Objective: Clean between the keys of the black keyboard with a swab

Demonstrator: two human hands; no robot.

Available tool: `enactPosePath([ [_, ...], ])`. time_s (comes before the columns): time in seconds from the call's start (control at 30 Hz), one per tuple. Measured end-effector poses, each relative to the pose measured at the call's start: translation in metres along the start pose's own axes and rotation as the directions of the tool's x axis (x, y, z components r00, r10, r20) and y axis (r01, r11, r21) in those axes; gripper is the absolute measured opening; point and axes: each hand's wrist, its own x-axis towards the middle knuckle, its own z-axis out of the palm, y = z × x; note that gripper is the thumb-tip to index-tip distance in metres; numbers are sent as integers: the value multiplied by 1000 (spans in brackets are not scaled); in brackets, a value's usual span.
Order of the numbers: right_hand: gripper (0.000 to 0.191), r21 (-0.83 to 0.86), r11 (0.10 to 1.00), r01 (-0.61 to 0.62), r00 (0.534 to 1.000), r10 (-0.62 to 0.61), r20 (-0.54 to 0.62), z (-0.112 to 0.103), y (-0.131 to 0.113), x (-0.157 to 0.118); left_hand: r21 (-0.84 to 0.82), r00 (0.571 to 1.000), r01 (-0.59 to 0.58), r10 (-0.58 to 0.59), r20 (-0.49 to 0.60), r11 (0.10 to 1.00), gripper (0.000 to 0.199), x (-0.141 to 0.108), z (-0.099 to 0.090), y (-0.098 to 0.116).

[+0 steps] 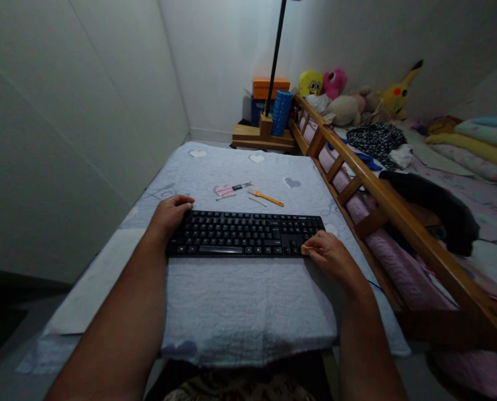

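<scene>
A black full-size keyboard [232, 234] lies flat on the cloth-covered table, its long side facing me. My left hand [171, 214] is at the keyboard's upper left corner, with fingers and thumb closed about that end. Over the number pad's lower part, my right hand [326, 250] pinches a small tan piece [305, 249] against the keys; its kind is too small to tell. Beyond the keyboard lie a yellow-handled brush [269, 197], a white cotton swab [257, 201] and a slim tool with a dark grip and metal tip [242, 186].
A pale quilted cloth [248, 295] with hearts covers the table. The wooden bed rail [369, 178] runs along the right side, and a wall [85, 111] stands at left. A blue foam roller [282, 113] and an orange box [271, 87] sit at the far end.
</scene>
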Motion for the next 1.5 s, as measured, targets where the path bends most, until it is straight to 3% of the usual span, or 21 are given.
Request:
enactPosePath([
  [0.17, 18, -59, 998, -14, 987, 23, 158, -22, 0, 10, -5, 1000, 5, -5, 3, 1000, 27, -1, 0, 1],
  [0.27, 18, -56, 998, -5, 982, 15, 187, -31, 0, 22, -4, 1000, 9, -9, 6, 1000, 27, -2, 0, 1],
  [0.33, 18, -25, 1000, 0, 993, 3, 119, -31, 2, 33, -6, 1000, 7, -6, 3, 1000, 26, -2, -1, 2],
  [0.47, 17, -5, 1000, 29, 988, -30, -154, -15, 12, 51, -5, 1000, 2, -2, -2, 1000, 25, -3, -1, 4],
  [0.57, 17, 12, 999, 50, 971, -46, -236, 1, 22, 60, 7, 1000, -1, 1, -2, 1000, 25, -3, -1, 4],
  [0.77, 17, -17, 999, 29, 966, -32, -255, 12, 34, 62, 12, 1000, -8, 8, -6, 1000, 24, 0, 1, 0],
  [1.3, 18, 37, 998, 52, 988, -46, -149, 2, 30, 45, -2, 1000, 10, -10, -5, 1000, 23, 1, 2, -1],
  [1.5, 18, 71, 996, 56, 963, -35, -267, 4, 31, 48, 15, 1000, 8, -8, -15, 1000, 22, -1, 2, 3],
])
